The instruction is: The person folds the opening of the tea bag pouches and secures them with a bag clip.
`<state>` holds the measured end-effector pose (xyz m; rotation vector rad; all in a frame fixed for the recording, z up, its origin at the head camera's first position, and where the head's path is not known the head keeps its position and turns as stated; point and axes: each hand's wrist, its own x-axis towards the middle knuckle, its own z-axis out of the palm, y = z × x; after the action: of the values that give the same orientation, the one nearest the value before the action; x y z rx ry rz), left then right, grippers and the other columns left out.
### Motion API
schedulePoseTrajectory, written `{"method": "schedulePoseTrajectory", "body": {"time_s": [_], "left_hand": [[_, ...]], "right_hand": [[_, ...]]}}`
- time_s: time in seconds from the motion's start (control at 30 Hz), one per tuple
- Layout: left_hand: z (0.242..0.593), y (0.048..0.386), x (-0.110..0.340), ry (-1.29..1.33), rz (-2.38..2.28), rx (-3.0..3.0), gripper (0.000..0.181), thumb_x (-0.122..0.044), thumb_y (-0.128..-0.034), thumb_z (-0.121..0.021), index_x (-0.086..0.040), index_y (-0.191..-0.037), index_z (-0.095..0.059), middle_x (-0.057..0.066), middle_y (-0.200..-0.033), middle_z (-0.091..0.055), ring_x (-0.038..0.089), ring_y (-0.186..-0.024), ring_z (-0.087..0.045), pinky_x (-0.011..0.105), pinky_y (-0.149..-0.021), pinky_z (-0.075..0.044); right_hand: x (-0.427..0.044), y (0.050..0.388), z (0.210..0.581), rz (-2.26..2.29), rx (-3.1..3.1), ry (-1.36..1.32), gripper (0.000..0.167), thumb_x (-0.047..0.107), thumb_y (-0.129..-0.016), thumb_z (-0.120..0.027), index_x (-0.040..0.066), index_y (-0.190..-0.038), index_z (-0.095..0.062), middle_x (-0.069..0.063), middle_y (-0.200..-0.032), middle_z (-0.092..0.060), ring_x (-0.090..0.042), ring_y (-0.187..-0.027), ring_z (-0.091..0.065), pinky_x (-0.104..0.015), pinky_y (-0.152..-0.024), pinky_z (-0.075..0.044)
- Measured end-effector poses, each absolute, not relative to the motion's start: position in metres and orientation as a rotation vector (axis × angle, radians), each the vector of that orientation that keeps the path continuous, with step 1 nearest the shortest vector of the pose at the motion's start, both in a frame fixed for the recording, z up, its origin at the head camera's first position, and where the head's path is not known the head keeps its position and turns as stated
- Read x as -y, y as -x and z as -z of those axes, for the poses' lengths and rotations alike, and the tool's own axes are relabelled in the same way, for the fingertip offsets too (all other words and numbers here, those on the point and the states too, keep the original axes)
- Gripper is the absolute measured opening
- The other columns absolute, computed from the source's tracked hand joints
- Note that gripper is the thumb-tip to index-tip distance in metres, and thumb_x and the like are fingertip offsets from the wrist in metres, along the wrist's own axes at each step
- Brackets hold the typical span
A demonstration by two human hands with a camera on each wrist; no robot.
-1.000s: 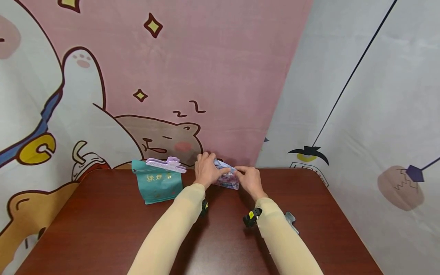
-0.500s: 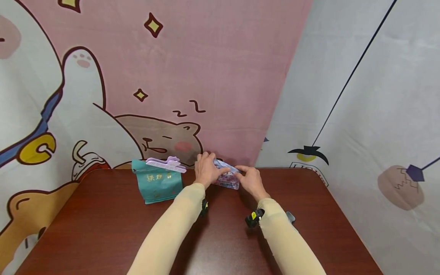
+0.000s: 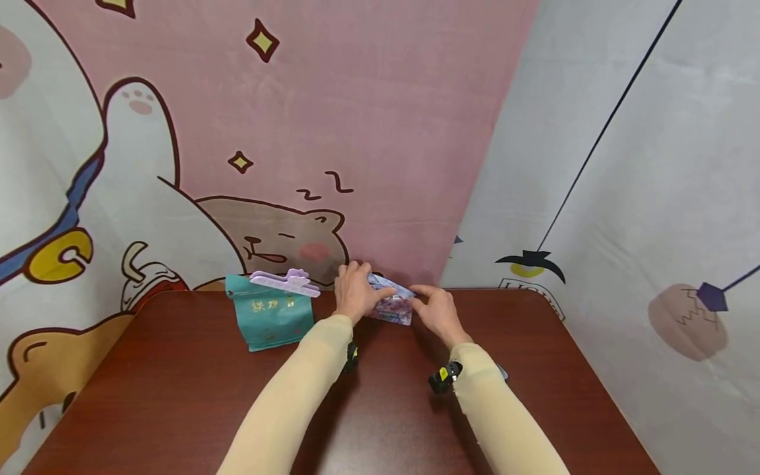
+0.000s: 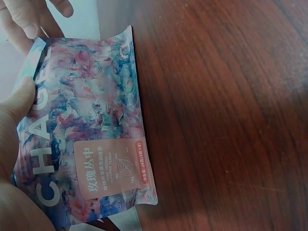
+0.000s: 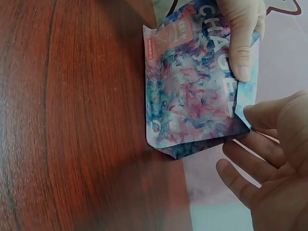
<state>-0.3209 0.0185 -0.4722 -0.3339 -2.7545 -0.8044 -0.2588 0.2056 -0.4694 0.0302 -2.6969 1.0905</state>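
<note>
Fingers (image 5: 250,162) of the left hand (image 3: 355,293) and right hand (image 3: 439,314) are pinching the folded top of a pink-and-blue rectangular pouch (image 4: 86,110) on the red-brown wooden counter (image 3: 380,415); the cream right sleeve (image 3: 505,415) is covering more of a grey clip (image 3: 503,372) than before.

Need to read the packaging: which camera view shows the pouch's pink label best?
Left wrist: the pink label lies large and uncovered on the pouch. Right wrist shows it smaller and slanted. The head view shows the pouch small, partly behind the left hand, its label not distinguishable.
</note>
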Motion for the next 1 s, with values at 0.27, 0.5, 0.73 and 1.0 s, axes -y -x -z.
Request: {"method": "schedulePoseTrajectory", "body": {"time_s": [0.27,0.5,0.73,1.0], "left_hand": [[0.47,0.319,-0.018,0.328,0.82,2.772,0.062,-0.061,-0.0756,-0.086,-0.01,-0.104,-0.065,0.011,-0.106,-0.055,0.033,-0.11,-0.046,0.051,-0.098,-0.041],[0.469,0.319,-0.018,0.336,0.82,2.77,0.063,-0.061,-0.0752,-0.086,-0.009,-0.103,-0.066,0.011,-0.105,-0.056,0.034,-0.109,-0.047,0.051,-0.096,-0.042],[0.47,0.319,-0.017,0.353,0.825,2.762,0.061,-0.061,-0.0747,-0.087,-0.01,-0.099,-0.064,0.01,-0.104,-0.055,0.034,-0.108,-0.047,0.051,-0.095,-0.042],[0.469,0.318,-0.016,0.37,0.849,2.74,0.059,-0.059,-0.0746,-0.088,-0.01,-0.095,-0.062,0.011,-0.102,-0.055,0.035,-0.106,-0.047,0.051,-0.093,-0.042]], "right_hand": [[-0.214,0.25,0.466,-1.082,2.715,-0.035,0.032,0.01,-0.095,-0.072,0.003,-0.127,-0.072,-0.019,-0.13,-0.069,-0.039,-0.126,-0.061,-0.054,-0.105,-0.047],[-0.222,0.241,0.466,-1.083,2.72,-0.051,0.034,0.01,-0.096,-0.071,0.003,-0.13,-0.07,-0.021,-0.134,-0.066,-0.041,-0.129,-0.059,-0.056,-0.105,-0.046],[-0.231,0.233,0.468,-1.056,2.718,-0.069,0.035,0.009,-0.096,-0.07,0.002,-0.131,-0.069,-0.021,-0.133,-0.067,-0.04,-0.128,-0.06,-0.056,-0.106,-0.046],[-0.241,0.223,0.469,-1.047,2.71,-0.086,0.034,0.008,-0.096,-0.07,0.001,-0.129,-0.07,-0.021,-0.132,-0.067,-0.041,-0.127,-0.06,-0.056,-0.104,-0.047]]}}
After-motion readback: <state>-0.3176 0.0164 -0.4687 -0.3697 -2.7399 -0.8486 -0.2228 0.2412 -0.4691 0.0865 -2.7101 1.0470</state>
